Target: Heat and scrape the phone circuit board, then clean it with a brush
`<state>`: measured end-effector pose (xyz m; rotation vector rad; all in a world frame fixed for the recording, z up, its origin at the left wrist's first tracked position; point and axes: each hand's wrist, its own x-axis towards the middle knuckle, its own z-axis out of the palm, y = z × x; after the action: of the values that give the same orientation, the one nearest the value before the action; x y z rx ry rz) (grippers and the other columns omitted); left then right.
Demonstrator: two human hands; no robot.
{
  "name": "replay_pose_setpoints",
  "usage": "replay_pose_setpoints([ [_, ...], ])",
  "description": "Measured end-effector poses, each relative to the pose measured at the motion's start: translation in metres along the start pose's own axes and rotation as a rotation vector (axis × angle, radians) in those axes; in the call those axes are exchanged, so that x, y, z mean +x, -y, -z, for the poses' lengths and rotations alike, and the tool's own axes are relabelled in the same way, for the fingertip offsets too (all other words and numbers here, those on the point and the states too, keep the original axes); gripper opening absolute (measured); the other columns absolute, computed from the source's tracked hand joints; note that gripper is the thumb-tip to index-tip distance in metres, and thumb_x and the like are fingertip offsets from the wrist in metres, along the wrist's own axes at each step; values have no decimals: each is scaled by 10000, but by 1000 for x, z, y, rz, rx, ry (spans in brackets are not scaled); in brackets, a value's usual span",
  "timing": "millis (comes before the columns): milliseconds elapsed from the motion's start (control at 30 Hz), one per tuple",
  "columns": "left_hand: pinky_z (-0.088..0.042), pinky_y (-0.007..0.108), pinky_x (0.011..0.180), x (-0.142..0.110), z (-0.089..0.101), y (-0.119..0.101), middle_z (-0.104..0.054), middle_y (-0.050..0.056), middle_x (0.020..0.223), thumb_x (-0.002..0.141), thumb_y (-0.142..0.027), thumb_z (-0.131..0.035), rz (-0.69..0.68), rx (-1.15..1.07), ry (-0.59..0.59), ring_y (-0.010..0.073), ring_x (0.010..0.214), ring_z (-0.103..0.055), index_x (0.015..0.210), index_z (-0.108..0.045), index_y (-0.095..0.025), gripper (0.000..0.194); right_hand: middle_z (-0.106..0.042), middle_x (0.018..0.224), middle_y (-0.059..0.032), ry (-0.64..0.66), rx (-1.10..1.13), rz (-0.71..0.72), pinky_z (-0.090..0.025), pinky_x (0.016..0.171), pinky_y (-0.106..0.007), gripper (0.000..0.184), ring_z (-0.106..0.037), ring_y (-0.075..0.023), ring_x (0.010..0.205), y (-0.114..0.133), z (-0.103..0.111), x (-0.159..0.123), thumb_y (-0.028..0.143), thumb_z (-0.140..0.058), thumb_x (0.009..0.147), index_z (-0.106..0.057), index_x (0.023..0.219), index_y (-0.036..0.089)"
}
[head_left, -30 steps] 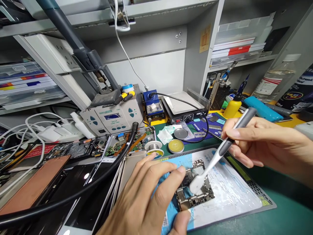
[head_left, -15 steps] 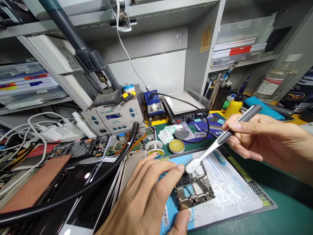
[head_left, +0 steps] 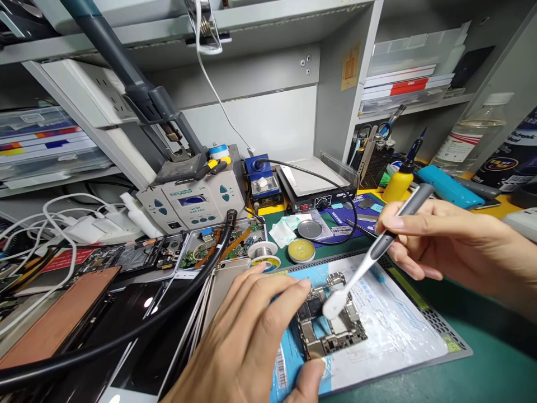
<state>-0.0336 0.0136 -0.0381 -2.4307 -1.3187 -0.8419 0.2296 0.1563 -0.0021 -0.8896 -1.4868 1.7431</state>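
Note:
In my right hand (head_left: 423, 235) is a toothbrush (head_left: 369, 260) with a grey and white handle, pinched between thumb and fingers. Its white head points down over the phone circuit board (head_left: 312, 330), bristles hidden underneath. That board lies flat on a blue and white mat (head_left: 390, 341). My left hand (head_left: 251, 330) grips the board's left side, index fingertip at the upper edge and thumb at the lower corner. Part of the board is covered by the brush head.
An open tin of yellowish paste (head_left: 301, 251) and a solder spool (head_left: 263, 254) stand just beyond the mat. A thick black hose (head_left: 184, 302) crosses phone parts on the left. Behind are a grey rework station (head_left: 193, 198), a yellow bottle (head_left: 397, 183) and a clear bottle (head_left: 467, 134).
The toothbrush head has moved from the board's upper edge down toward its middle, and my right hand shifted slightly left and down. My left hand stays on the board.

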Motion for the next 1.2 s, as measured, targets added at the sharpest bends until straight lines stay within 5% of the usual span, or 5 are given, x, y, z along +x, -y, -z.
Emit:
replay_pose_setpoints([
  [167,-408,390,1236,-2,1,2,-621,124,1333,872,-246,-692,-10,1,11,223,1323,-544,1416,-476,-110,601,-612,481,-77,-32,-35,16,-331,342,-190,378,-516,-119,403,0,1,3,463,-825,749,-730,536,165],
  [533,-470,437,1185,-1,2,0,-640,123,1296,828,-198,-694,43,-48,24,266,1296,-558,1406,-485,-119,620,-657,533,-72,-138,25,-29,-361,335,-184,265,-509,-109,384,-4,2,5,390,-850,692,-722,605,175],
  [767,-488,449,1165,-2,1,0,-639,118,1264,811,-158,-683,95,-116,29,255,1228,-583,1393,-499,-117,612,-652,511,-76,27,30,-60,-351,348,-186,283,-523,-113,376,-8,0,3,436,-815,776,-772,698,168],
  [900,-550,423,1079,-2,1,-1,-635,134,1260,802,-153,-687,109,-127,38,264,1214,-591,1399,-492,-117,629,-717,633,-76,26,52,-79,-356,327,-201,275,-602,-160,422,-12,-3,1,441,-864,720,-781,822,200],
  [1200,-521,374,1103,-2,0,-1,-622,124,1266,806,-152,-686,103,-139,25,237,1253,-560,1384,-500,-100,610,-692,605,-76,48,-64,-21,-347,328,-216,259,-602,-171,432,-10,-2,2,456,-810,779,-746,734,209],
])
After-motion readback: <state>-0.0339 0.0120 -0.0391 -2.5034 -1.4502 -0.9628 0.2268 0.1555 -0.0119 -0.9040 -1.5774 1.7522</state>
